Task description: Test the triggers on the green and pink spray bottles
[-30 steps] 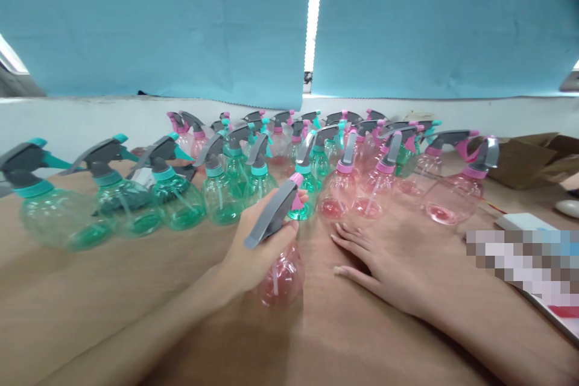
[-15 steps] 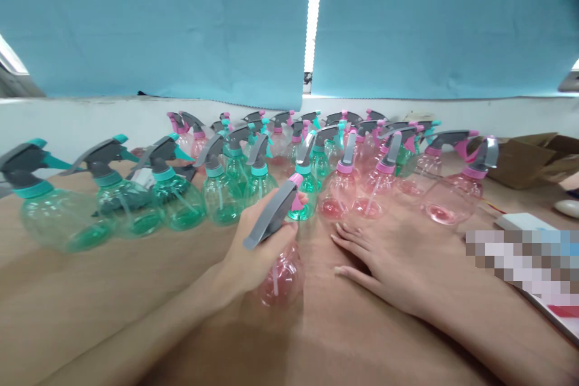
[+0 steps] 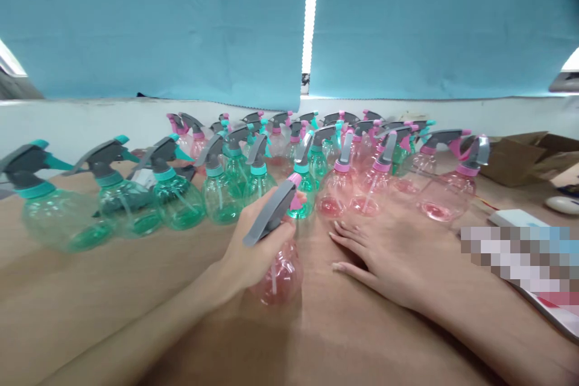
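Observation:
My left hand (image 3: 256, 238) is wrapped round the neck of a pink spray bottle (image 3: 280, 277) with a grey and pink trigger head. The bottle is upright, near the middle of the table, and its collar is hidden by my fingers. My right hand (image 3: 366, 259) lies flat on the wooden table (image 3: 335, 332), fingers stretched out, holding nothing. Just beyond its fingertips stand a pink spray bottle (image 3: 335, 193) and another pink bottle (image 3: 368, 193). Behind my left hand is a green spray bottle (image 3: 221, 196) in a row of green ones.
Several more green and pink spray bottles (image 3: 178, 202) fill the back of the table. At right lie a white box or booklet (image 3: 518, 220) with a blurred-out part, a white computer mouse (image 3: 563, 205) and a brown paper bag (image 3: 525, 157). Blue cloth (image 3: 158, 30) hangs behind.
Both hands keep nearly the same places and the left still grips the pink spray bottle. The view has shifted slightly, so things at right appear a little further left.

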Demonstrator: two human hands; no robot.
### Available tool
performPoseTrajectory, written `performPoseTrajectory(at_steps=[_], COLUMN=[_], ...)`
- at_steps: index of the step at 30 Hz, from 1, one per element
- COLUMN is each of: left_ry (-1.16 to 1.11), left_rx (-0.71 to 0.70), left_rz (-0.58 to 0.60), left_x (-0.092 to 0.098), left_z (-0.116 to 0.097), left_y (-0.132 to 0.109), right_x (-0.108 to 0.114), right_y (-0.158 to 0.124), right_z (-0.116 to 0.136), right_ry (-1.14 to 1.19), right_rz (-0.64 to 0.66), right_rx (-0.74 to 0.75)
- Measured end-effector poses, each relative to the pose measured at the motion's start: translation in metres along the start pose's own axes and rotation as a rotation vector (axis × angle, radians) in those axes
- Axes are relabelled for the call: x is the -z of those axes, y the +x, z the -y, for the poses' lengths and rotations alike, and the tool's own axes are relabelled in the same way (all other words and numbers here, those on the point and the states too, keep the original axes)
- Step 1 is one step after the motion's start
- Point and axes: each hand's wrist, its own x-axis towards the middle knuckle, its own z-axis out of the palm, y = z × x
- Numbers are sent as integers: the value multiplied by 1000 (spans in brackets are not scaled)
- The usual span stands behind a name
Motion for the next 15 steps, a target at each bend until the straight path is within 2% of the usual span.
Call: performPoseTrajectory(at_steps=[4, 10, 15], left_ry=[13, -5, -30], left_rx=[11, -37, -39], left_rz=[-65, -97, -121], left_x=[-6, -8, -16], left_z=[5, 7, 4], left_y=[-3, -3, -3], right_x=[0, 5, 13], right_y=[1, 1, -6], right_z=[0, 4, 11], right_ry=[-25, -49, 55], right_rz=[-7, -23, 6], right_rx=[15, 35, 48])
